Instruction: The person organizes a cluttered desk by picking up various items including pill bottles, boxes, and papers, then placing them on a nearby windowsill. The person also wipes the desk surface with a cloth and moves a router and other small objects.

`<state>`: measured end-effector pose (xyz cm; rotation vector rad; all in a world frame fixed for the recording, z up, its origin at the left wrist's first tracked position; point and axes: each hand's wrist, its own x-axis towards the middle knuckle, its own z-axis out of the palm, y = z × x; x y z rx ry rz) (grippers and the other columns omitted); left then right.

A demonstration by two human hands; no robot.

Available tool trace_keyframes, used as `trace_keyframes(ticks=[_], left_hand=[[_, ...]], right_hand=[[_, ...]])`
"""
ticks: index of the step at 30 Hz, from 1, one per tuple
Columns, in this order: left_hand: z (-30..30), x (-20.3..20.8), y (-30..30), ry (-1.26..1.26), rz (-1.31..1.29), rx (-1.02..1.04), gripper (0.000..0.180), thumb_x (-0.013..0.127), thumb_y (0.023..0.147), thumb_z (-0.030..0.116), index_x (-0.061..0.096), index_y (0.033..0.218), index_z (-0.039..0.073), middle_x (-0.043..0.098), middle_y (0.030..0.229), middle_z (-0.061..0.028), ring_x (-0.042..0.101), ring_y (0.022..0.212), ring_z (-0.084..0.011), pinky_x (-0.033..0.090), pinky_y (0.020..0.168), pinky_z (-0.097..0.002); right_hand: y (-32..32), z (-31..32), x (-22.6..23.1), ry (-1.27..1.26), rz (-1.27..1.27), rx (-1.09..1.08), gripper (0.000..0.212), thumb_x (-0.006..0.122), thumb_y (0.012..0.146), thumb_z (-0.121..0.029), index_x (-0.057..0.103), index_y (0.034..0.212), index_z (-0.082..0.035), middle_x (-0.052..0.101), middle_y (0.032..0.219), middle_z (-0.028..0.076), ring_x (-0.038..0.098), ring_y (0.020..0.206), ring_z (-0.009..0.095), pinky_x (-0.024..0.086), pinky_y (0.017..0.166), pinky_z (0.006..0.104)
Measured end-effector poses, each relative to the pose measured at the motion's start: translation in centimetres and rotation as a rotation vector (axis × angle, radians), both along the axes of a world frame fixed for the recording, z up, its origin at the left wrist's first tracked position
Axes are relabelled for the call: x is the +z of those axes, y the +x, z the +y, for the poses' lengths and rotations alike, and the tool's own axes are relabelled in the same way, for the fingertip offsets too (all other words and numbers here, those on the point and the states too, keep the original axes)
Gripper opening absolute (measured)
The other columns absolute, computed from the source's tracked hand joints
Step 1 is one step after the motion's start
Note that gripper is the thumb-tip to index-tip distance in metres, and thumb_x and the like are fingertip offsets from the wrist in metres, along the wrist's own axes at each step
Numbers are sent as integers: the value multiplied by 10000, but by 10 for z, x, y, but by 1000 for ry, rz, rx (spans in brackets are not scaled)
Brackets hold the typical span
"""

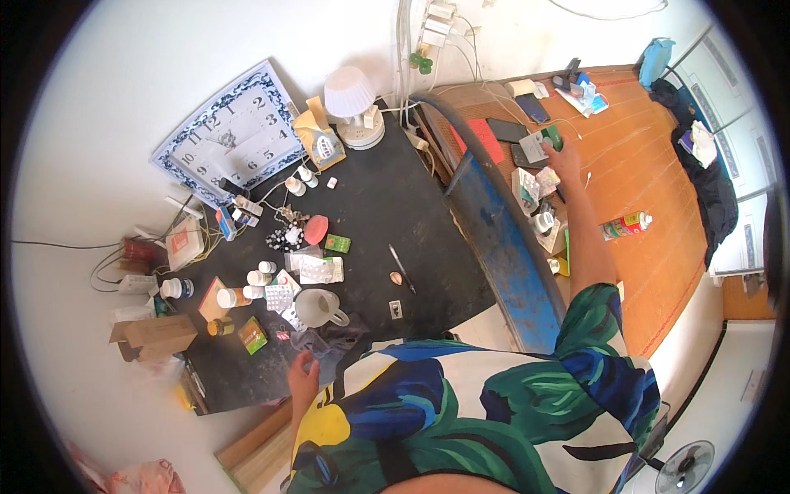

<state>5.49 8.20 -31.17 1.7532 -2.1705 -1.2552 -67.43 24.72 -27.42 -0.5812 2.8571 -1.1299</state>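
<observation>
At the desk's near edge, my left hand (pixel 304 375) is closed on a crumpled grey cloth (pixel 327 346). Just beyond the cloth stands a translucent mug (pixel 318 308). Far to the right, my right arm stretches over the orange mat, and my right hand (pixel 564 158) grips a small green and grey-white box (pixel 539 146). Beneath and beside that box lie dark flat cases (pixel 527 156) and a red flat item (pixel 484 140). Its exact contact with the things below cannot be made out.
The black desk (pixel 387 189) carries several pill bottles (pixel 234 297), blister packs (pixel 317 269), a pen (pixel 402 268), a lamp (pixel 349 95) and a leaning clock (pixel 230 136). A blue board (pixel 502 247) edges the orange mat (pixel 650 165), where a spray can (pixel 627 225) lies.
</observation>
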Motion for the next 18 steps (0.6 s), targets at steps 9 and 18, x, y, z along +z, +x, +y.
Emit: trace_keyframes(ticks=[9,18], left_hand=[[47,-8,23,34,12,158,380,611,821,175,553,1178,55,648,978,-141,645,681,-188,501,623,-307],[65,-89,97,105,130,269,377,609,827,196,567,1173,53,646,903,-117,643,646,-172,516,624,-301]], right_hand=[[-31,-25,-127,250,-238,-57,517,706,716,-364,547,1063,-14,623,1041,240,593,998,391,466,844,456],[-5,-23,-123,374,-149,-116,673,701,719,-404,449,1200,-7,604,1078,256,596,1007,383,486,830,451]])
